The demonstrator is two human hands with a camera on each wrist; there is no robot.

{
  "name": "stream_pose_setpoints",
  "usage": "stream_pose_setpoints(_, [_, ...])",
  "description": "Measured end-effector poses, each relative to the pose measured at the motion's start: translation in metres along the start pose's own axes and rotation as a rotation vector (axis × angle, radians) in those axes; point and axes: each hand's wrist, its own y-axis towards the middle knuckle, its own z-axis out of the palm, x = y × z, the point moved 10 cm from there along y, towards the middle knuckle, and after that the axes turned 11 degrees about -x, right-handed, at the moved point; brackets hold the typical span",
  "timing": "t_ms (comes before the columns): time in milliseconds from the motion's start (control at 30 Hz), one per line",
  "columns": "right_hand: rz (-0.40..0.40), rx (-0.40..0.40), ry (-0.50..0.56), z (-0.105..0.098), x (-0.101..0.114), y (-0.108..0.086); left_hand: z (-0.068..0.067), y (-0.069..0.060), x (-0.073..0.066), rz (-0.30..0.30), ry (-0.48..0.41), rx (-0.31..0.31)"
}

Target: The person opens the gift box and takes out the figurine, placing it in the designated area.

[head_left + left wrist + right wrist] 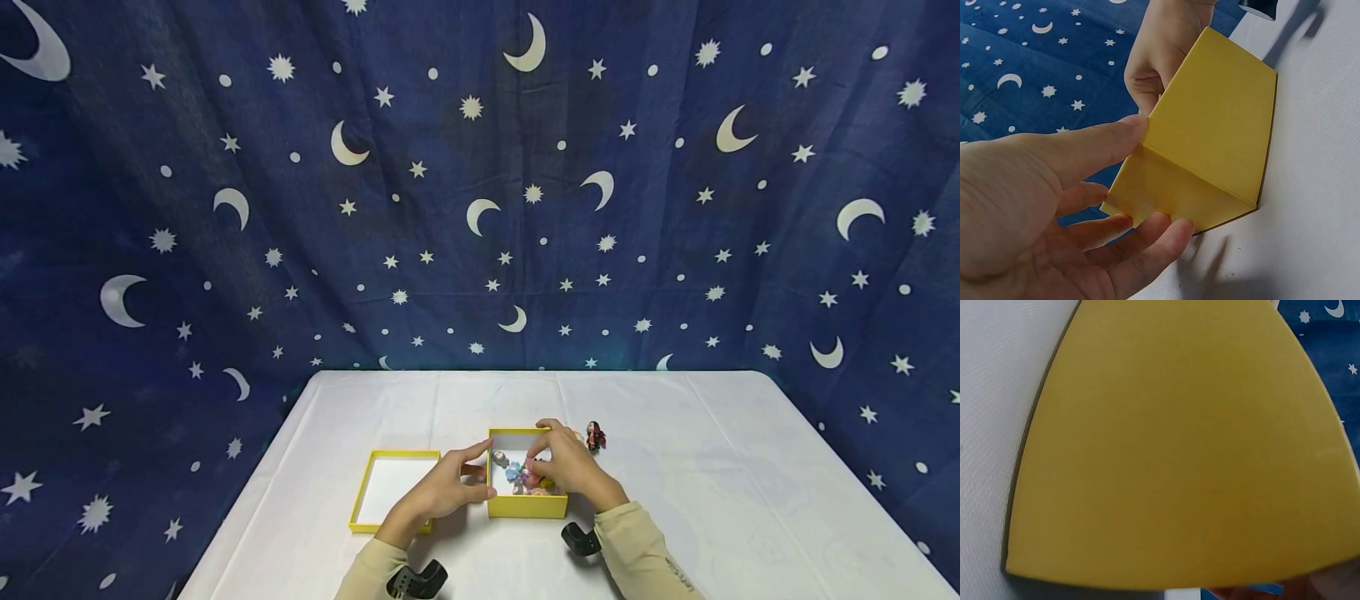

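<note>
"What's on your feed?"
"I see a moon-and-star curtain point(450, 217) behind a white desk point(697, 508). On that, a yellow box point(528, 507), its lid point(390, 492) lying left of it."
"Hands?"
"The left hand point(447, 487) has fingers spread, touching the box's left side. The right hand point(566, 461) reaches inside, fingers bent; I can't tell if they grip anything."
"Smaller?"
"A red-and-black figurine point(596, 437) beyond the box, rightward; inside, a pink figurine point(531, 480) by the right fingers."
</note>
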Motion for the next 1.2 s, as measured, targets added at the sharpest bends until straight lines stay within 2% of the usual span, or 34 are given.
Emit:
stream_pose_setpoints(600, [-0.033, 0.049, 0.166, -0.003, 0.002, 0.001, 0.000, -0.001, 0.001, -0.002, -0.014, 0.005])
stream_pose_setpoints(800, [-0.057, 0.000, 0.238, -0.015, 0.004, 0.003, 0.000, -0.001, 0.000, -0.009, -0.013, -0.002])
stream_pose_setpoints(933, [-0.032, -0.036, 0.289, -0.024, 0.002, 0.005, 0.000, -0.001, 0.000, -0.001, -0.009, -0.001])
stream_pose_setpoints(1200, [-0.011, -0.110, 0.312, -0.039, -0.003, 0.009, 0.000, -0.001, 0.002, -0.016, -0.019, -0.001])
